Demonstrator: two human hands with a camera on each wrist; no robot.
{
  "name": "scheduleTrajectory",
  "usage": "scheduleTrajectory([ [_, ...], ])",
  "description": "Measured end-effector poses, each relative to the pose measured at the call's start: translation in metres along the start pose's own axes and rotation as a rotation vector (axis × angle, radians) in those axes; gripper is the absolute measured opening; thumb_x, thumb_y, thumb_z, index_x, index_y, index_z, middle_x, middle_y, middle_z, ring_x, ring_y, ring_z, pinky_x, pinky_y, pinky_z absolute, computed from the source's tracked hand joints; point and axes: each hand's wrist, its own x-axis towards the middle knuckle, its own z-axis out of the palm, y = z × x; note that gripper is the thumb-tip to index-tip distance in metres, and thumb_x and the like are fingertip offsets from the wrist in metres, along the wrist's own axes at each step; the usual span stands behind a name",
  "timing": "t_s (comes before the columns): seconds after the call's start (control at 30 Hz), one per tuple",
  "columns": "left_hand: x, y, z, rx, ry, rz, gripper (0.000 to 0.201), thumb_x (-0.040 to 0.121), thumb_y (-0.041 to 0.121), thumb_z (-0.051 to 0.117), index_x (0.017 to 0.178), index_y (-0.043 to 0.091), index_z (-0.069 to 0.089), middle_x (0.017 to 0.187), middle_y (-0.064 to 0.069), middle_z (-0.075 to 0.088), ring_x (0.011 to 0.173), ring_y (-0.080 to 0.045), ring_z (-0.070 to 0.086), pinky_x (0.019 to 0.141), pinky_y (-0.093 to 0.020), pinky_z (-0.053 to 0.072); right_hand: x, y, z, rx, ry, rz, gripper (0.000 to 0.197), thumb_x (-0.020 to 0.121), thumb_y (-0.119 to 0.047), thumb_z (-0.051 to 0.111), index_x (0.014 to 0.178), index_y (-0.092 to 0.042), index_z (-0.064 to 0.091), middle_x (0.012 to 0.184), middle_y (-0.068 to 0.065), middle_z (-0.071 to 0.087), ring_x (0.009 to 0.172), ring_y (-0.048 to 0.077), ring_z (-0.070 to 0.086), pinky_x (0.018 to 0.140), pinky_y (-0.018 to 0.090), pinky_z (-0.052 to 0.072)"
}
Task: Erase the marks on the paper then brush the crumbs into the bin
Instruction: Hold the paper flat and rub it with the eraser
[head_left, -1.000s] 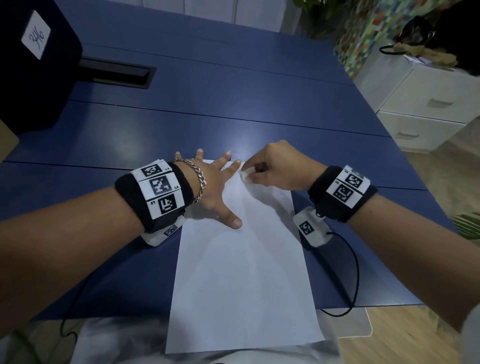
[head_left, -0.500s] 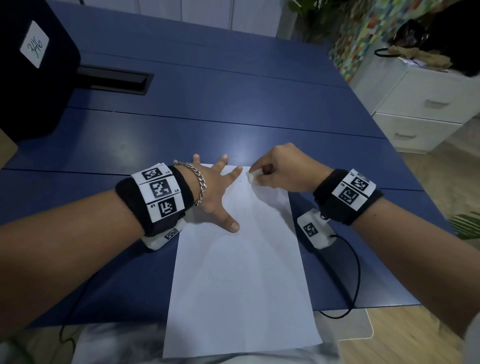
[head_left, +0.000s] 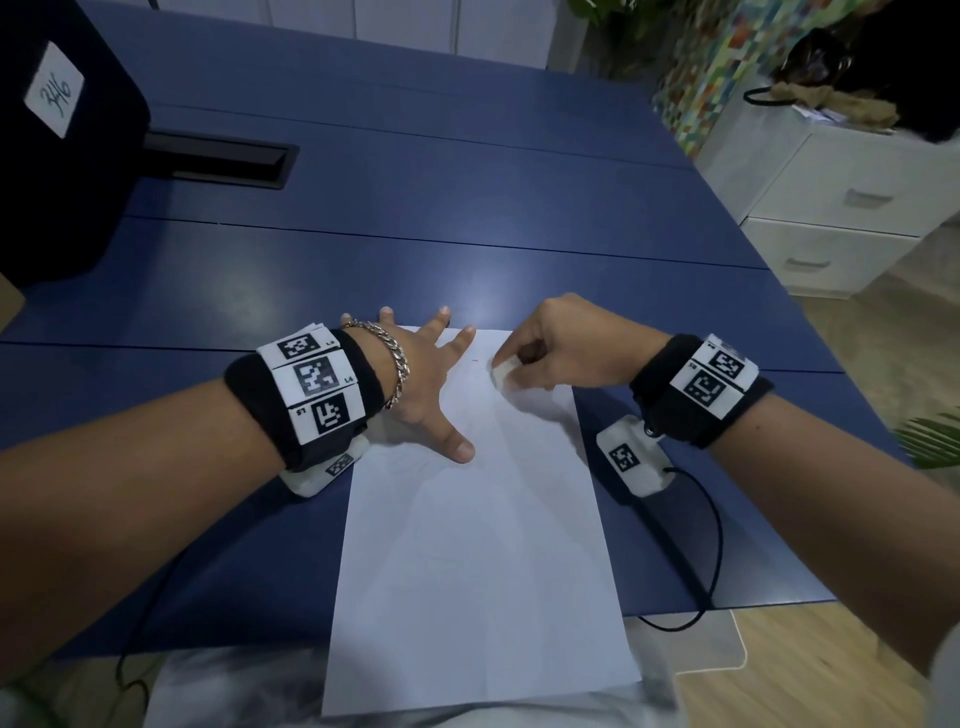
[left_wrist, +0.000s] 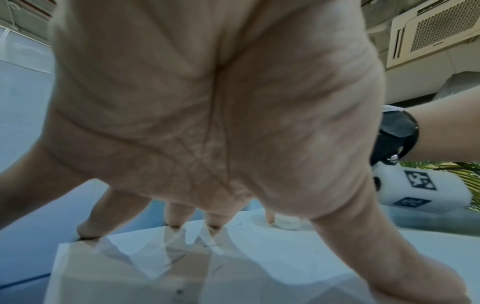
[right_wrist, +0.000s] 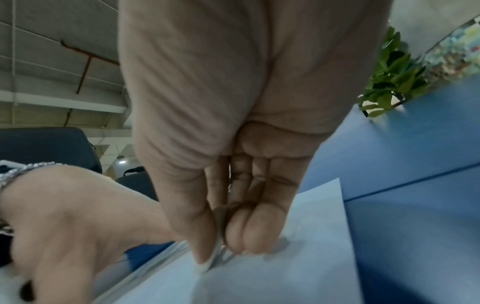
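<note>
Left hand (head_left: 423, 387) flat, fingers spread, pressing far-left corner of paper (head_left: 478, 561) onto blue desk (head_left: 467, 234). Right hand (head_left: 566, 345) clenched round white eraser (head_left: 503, 375), pinched btwn thumb & fingertips, touching paper just right of left index finger. Head view only: small dark mark (head_left: 474, 360) btwn the two hands. Left wrist view: fingertips (left_wrist: 176, 221) on paper edge, eraser (left_wrist: 287, 223) beyond. Right wrist view: eraser mostly hidden by thumb, blurred.
</note>
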Motion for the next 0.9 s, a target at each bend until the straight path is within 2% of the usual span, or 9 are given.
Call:
scheduleTrajectory([
  [0.07,-0.001,0.0,0.0,-0.004,-0.002,-0.001,0.152,0.05,0.103,0.061,0.153,0.047,-0.035,0.165,0.015,-0.039,0.153,-0.059,-0.012,0.112,-0.085,0.01,0.004,0.005,0.002,-0.033,0.116,0.024,0.026,0.09,-0.024,0.074,0.114,-0.03,0.081,0.073,-0.013,0.071,0.064,-0.001,0.063,0.066,0.014,0.049],
  [0.1,-0.002,0.0,-0.001,-0.006,-0.002,0.0,0.152,0.05,0.103,0.061,0.153,0.047,-0.035,0.165,0.016,-0.039,0.153,-0.059,-0.013,0.112,-0.086,0.01,0.004,0.005,0.002,-0.037,0.124,0.024,0.026,0.09,-0.025,0.074,0.115,-0.03,0.081,0.074,-0.013,0.071,0.065,-0.001,0.063,0.067,0.015,0.05],
  [0.17,-0.003,-0.002,0.0,-0.01,-0.004,0.005,0.153,0.049,0.104,0.061,0.153,0.047,-0.035,0.165,0.015,-0.039,0.153,-0.058,-0.013,0.112,-0.086,0.01,0.001,0.001,0.003,0.0,0.04,0.001,0.025,0.089,-0.026,0.075,0.113,-0.033,0.081,0.07,-0.009,0.073,0.064,0.003,0.065,0.062,0.009,0.045],
  [0.23,-0.003,-0.002,0.001,-0.006,-0.003,0.01,0.153,0.048,0.104,0.06,0.154,0.047,-0.034,0.165,0.015,-0.039,0.154,-0.058,-0.012,0.113,-0.084,0.01,-0.001,-0.003,0.001,0.027,-0.035,-0.012,0.023,0.089,-0.028,0.077,0.111,-0.034,0.081,0.066,-0.008,0.072,0.062,0.005,0.066,0.06,0.008,0.044],
  [0.3,-0.004,-0.002,0.0,0.001,0.005,0.023,0.152,0.048,0.105,0.059,0.155,0.046,-0.033,0.166,0.013,-0.038,0.155,-0.055,-0.013,0.114,-0.083,0.009,0.0,0.0,-0.002,0.027,-0.004,0.004,0.023,0.089,-0.03,0.078,0.112,-0.03,0.082,0.063,-0.007,0.071,0.058,0.004,0.065,0.058,0.007,0.042],
  [0.43,-0.005,0.001,-0.003,0.036,0.007,0.126,0.145,0.059,0.1,0.06,0.16,0.04,-0.025,0.166,0.016,-0.037,0.159,-0.04,-0.018,0.116,-0.081,0.008,0.0,0.002,0.002,0.032,0.027,0.014,0.024,0.09,-0.03,0.077,0.114,-0.028,0.081,0.062,-0.004,0.071,0.056,0.002,0.062,0.058,0.008,0.042],
  [0.53,-0.004,0.009,0.005,0.012,0.052,0.153,0.15,0.056,0.104,0.052,0.162,0.031,-0.024,0.168,0.017,-0.031,0.161,-0.028,-0.016,0.12,-0.076,0.006,-0.001,0.003,-0.001,0.03,0.015,0.027,0.023,0.091,-0.032,0.077,0.113,-0.029,0.08,0.064,-0.003,0.073,0.058,0.003,0.064,0.058,0.009,0.043],
  [0.67,-0.006,0.013,0.01,0.009,0.078,0.126,0.15,0.059,0.104,0.051,0.162,0.026,-0.026,0.168,0.016,-0.032,0.16,-0.028,-0.017,0.123,-0.071,0.005,0.004,0.015,-0.009,0.022,0.078,0.089,0.023,0.091,-0.036,0.077,0.112,-0.028,0.081,0.066,-0.004,0.074,0.059,0.001,0.067,0.071,0.02,0.051],
  [0.9,-0.004,0.014,0.008,-0.003,0.085,0.129,0.151,0.056,0.104,0.053,0.162,0.03,-0.026,0.169,0.016,-0.031,0.161,-0.03,-0.013,0.122,-0.073,0.008,0.003,0.016,-0.005,-0.006,0.117,0.077,0.024,0.092,-0.033,0.076,0.114,-0.025,0.082,0.073,-0.01,0.073,0.061,0.005,0.069,0.063,0.012,0.046],
])
